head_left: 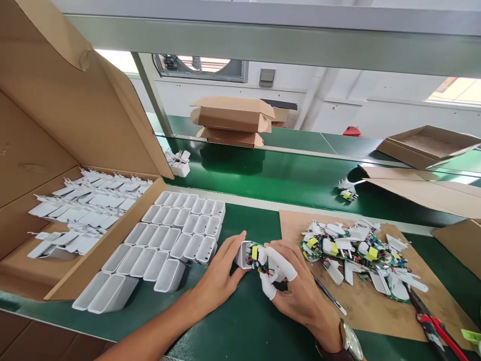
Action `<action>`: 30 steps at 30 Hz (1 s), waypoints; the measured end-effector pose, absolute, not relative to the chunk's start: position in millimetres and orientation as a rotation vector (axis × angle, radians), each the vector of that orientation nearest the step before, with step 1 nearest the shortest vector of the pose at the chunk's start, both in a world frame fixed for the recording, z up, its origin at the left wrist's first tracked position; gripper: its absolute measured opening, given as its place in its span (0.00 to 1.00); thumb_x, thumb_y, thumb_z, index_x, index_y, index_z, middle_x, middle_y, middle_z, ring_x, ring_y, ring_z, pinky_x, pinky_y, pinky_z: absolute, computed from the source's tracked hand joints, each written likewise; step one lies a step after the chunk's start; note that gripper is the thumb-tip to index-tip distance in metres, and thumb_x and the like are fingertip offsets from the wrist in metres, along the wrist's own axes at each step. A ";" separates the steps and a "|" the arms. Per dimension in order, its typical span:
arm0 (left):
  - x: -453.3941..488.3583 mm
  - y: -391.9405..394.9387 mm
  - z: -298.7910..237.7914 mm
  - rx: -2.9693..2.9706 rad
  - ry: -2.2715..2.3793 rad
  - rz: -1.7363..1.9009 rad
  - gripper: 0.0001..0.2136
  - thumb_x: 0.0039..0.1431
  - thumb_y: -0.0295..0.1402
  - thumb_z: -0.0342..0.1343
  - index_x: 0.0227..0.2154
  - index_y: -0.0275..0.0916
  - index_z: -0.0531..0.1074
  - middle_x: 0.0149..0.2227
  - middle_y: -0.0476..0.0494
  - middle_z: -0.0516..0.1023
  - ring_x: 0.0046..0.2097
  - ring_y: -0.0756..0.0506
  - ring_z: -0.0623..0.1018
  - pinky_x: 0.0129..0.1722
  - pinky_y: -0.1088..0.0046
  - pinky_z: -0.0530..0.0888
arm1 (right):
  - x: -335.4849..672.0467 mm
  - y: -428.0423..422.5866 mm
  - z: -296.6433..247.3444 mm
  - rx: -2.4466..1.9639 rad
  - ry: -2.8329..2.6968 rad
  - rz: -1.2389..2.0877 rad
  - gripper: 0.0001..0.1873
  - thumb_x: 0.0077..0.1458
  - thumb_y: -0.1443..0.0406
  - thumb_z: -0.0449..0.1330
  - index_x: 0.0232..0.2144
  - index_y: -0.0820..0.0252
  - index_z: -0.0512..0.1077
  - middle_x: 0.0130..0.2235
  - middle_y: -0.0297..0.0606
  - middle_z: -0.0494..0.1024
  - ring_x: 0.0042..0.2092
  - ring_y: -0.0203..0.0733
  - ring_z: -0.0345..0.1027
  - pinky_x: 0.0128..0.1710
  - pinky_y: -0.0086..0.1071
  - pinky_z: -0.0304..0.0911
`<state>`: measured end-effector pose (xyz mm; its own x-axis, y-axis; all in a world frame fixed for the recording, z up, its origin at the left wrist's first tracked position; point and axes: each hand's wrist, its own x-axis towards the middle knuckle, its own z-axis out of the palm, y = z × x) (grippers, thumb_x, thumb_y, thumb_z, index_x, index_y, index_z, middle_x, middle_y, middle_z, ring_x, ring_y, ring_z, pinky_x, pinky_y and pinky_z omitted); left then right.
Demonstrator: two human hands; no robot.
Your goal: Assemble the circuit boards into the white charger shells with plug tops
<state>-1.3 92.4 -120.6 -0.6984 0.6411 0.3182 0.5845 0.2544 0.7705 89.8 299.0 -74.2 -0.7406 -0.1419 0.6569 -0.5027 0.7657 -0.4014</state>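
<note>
Steadying a white casing [243,255] over the green surface [225,323], we are clamping our left grip [220,271] on its sides, seemingly so its open end is facing the circuit board [260,256] our right grip [300,291] is pinching in white finger covers [282,262]. The casing is looking smooth and hollow; the board is showing a yellow block [255,252] at the casing's mouth. Beyond, more casings [157,265] are sitting in rows leftward and boards [353,250] are lying heaped rightward, probably for easy reach.
</note>
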 end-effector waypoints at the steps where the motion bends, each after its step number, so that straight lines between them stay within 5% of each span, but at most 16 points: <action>1: -1.1 91.9 -121.1 1.191 2.457 1.452 0.31 0.70 0.29 0.53 0.71 0.54 0.50 0.68 0.41 0.64 0.69 0.40 0.68 0.66 0.58 0.70 | 89.6 297.5 -74.7 0.478 -2.355 0.739 0.35 0.57 0.78 0.57 0.66 0.58 0.61 0.54 0.48 0.76 0.58 0.52 0.68 0.56 0.50 0.72; 30: 0.5 93.5 -118.0 1.277 2.518 1.376 0.28 0.69 0.25 0.51 0.68 0.50 0.54 0.63 0.37 0.69 0.64 0.38 0.72 0.63 0.55 0.73 | 91.9 297.7 -76.6 0.405 -2.516 0.637 0.37 0.60 0.73 0.56 0.69 0.57 0.56 0.55 0.50 0.75 0.59 0.56 0.69 0.54 0.53 0.75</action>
<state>0.5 93.5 -118.0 -0.6691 0.6525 0.3557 0.6517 0.2851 0.7029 91.9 297.7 -76.6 -0.8258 -0.1569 0.5418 -0.3959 0.8454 -0.3585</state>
